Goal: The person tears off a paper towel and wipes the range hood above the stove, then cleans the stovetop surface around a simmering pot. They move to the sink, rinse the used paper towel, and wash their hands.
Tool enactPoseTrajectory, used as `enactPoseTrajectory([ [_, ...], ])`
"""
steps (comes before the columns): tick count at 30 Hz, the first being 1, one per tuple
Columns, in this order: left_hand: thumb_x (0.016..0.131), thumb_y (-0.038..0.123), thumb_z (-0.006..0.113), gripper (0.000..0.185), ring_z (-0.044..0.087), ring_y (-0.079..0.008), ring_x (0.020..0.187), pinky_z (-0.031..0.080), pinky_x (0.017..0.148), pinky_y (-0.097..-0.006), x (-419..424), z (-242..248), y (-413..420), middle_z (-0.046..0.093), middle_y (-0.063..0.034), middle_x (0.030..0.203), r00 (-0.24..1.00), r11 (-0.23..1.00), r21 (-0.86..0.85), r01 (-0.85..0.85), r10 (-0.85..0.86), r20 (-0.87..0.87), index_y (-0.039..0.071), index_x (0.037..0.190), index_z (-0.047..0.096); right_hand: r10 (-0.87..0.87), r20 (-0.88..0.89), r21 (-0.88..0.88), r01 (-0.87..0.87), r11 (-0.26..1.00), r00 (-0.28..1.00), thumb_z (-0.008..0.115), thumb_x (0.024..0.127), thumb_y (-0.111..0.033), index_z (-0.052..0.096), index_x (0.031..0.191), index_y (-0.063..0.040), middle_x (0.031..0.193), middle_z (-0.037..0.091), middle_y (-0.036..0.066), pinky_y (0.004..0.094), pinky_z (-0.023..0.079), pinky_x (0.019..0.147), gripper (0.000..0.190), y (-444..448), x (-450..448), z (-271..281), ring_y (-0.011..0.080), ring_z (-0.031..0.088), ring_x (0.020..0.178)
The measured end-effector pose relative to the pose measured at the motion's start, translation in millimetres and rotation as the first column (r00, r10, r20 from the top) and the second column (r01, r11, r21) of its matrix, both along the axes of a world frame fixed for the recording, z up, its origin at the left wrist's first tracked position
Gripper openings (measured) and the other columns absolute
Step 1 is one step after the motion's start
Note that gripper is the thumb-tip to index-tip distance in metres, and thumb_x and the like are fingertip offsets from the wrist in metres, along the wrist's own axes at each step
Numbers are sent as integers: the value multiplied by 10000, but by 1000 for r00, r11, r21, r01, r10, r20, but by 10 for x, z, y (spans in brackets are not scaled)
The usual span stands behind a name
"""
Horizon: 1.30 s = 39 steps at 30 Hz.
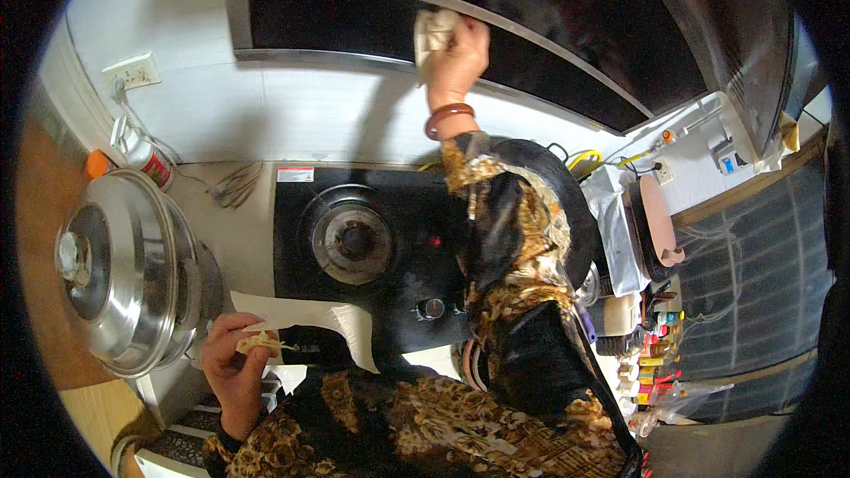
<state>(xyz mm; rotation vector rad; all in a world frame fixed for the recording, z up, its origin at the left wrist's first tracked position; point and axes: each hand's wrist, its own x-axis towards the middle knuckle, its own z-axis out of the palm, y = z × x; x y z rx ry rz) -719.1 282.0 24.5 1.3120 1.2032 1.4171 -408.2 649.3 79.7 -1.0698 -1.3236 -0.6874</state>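
My right hand, with a reddish-brown bangle on its wrist, grips a folded whitish cloth or paper towel. It is up at the black panel of the range hood, near the panel's metal trim. Low on the left, my left hand pinches a crumpled, yellowish wad of tissue or cloth. A pale sheet of paper towel extends from that hand over the front of the black glass gas stove. The burner at the left shows bare, with no pot on it.
Left of the stove stands a large steel pot with a domed lid. A dark wok sits behind my right arm, partly hidden. Several seasoning bottles line the right side. A pink-lidded pan leans near the wall socket.
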Motion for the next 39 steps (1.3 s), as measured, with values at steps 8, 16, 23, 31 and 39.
enactPoseTrajectory([
  [8, 820, 145, 689, 180, 574, -155, 807, 469, 644, -249, -442, 90, -287, 598, -104, 963, 988, 988, -13, -151, 151, -18, -29, 867, 683, 285, 210, -93, -271, 958, 935, 685, 721, -43, 681, 986, -77, 967, 602, 94, 375, 510, 778, 267, 26, -1544, 24, 291, 586, 906],
  [16, 847, 145, 670, 200, 582, -137, 752, 485, 607, -245, -518, 136, -503, 576, -119, 994, 979, 979, 23, -202, 202, -13, -52, 887, 664, 493, 226, -276, -430, 860, 840, 611, 771, -27, 679, 930, -53, 938, 599, 103, 379, 510, 780, 175, -115, -1905, -24, 295, 589, 904],
  [23, 844, 144, 675, 194, 588, -152, 768, 484, 612, -242, -270, 247, -395, 584, -116, 1001, 993, 987, 111, -120, 120, 8, -40, 902, 666, 394, 5, -251, -380, 890, 919, 581, 755, 51, 643, 941, -20, 1027, 592, 116, 353, 472, 876, 209, -683, -798, 17, 286, 571, 979],
  [31, 827, 113, 694, 182, 603, -154, 824, 518, 652, -247, -94, 226, -279, 589, -119, 1017, 997, 998, 57, -24, 20, 69, -38, 927, 673, -12, -283, -100, -17, 995, 959, 580, 878, 21, 598, 1051, 5, 1102, 532, 81, 273, 521, 804, 175, -630, 1129, -74, 181, 589, 934],
  [39, 827, 121, 705, 207, 606, -157, 816, 525, 647, -248, -83, 153, -176, 589, -128, 1020, 999, 999, 42, -12, 10, 50, -32, 963, 671, -83, -199, -287, 23, 958, 977, 672, 740, 32, 599, 1010, -39, 973, 579, 131, 371, 487, 772, 288, -446, 966, -258, 312, 594, 866],
])
